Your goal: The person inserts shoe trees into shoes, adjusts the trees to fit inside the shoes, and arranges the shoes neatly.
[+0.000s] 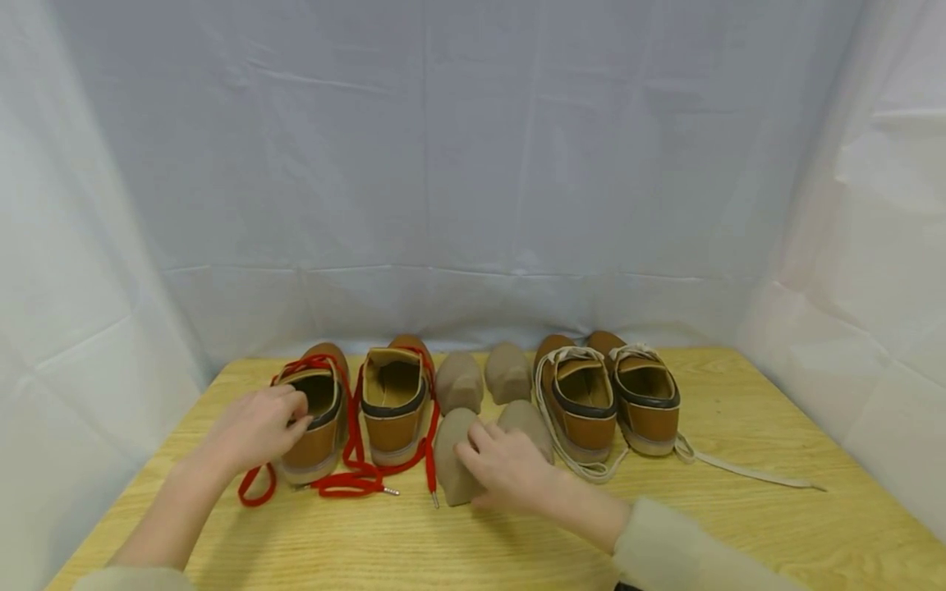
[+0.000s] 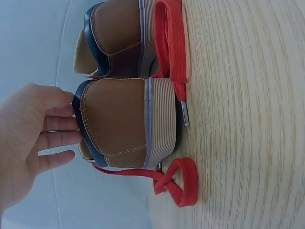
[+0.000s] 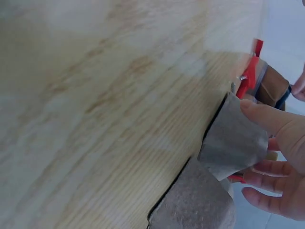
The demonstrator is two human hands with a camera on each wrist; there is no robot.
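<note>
Shoe insert (half hidden) lies under right hand.

The pale yellow wood-grain worktop carries streaks of darker grain. The tan-brown leather shoe with red laces has a dark navy collar, a beige lining and a ribbed grey-beige sole with cream stitching; its twin just right of it matches. The flat red laces end in silver tips. Right of those shoes, the grey-brown moulded paper shoe inserts are plain and matt. Further right, the tan-brown shoes with cream laces show dark collars. The draped backdrop is pale blue-white.
</note>
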